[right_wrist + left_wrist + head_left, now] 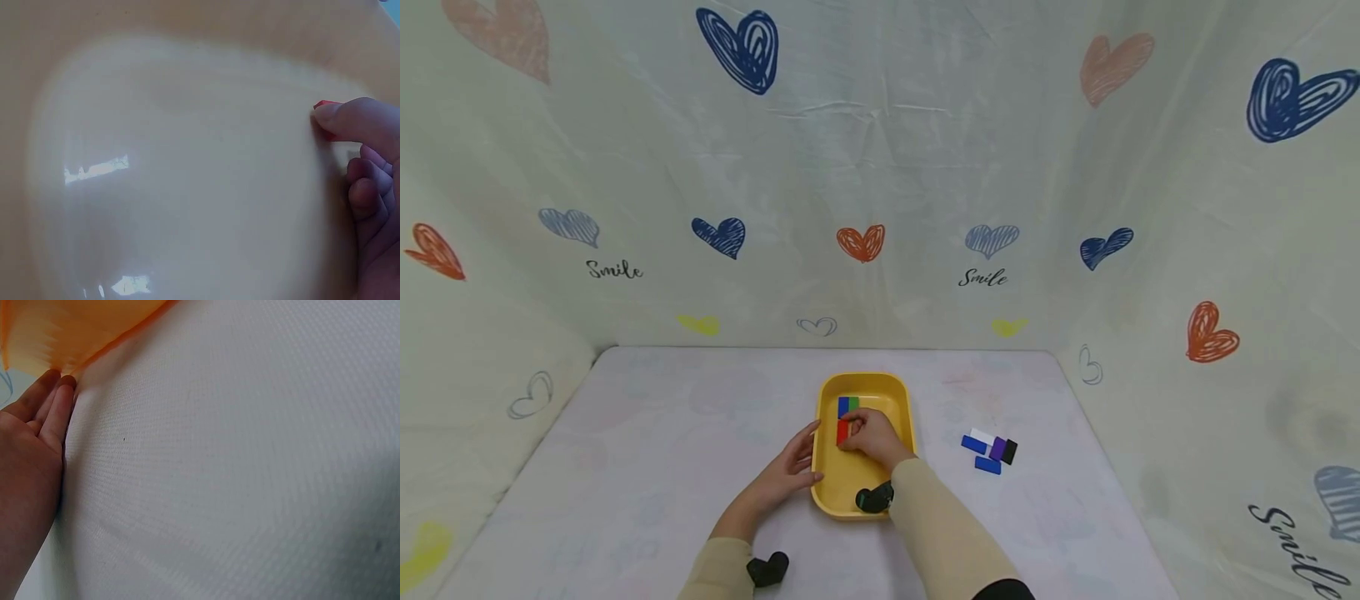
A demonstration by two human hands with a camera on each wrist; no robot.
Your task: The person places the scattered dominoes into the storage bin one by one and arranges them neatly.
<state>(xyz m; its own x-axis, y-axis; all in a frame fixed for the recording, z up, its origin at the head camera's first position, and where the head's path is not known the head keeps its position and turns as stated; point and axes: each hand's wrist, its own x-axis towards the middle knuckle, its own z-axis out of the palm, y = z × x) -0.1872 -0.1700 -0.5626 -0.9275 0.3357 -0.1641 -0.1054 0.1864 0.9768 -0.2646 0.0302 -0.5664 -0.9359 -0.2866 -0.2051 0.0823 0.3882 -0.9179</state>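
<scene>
A yellow tray (865, 507) lies on the table, and my left hand (785, 468) rests along its left side with fingers extended, fingertips and thumb at the rim. Inside it, toward the far left, a blue block (843, 407) and a green block (853, 403) lie side by side. My right hand (874, 437) is over the tray, with thumb and fingers on a red block (842, 433) just nearer than the blue one. In the right wrist view the thumb covers much of the red block (326, 103), its other fingers bent below.
To the tray's right lies a loose cluster: several blue blocks (988, 465), a white block (981, 436), a purple block (997, 448) and a black block (1009, 452). A pale cloth printed with hearts hangs behind and beside the table (655, 433).
</scene>
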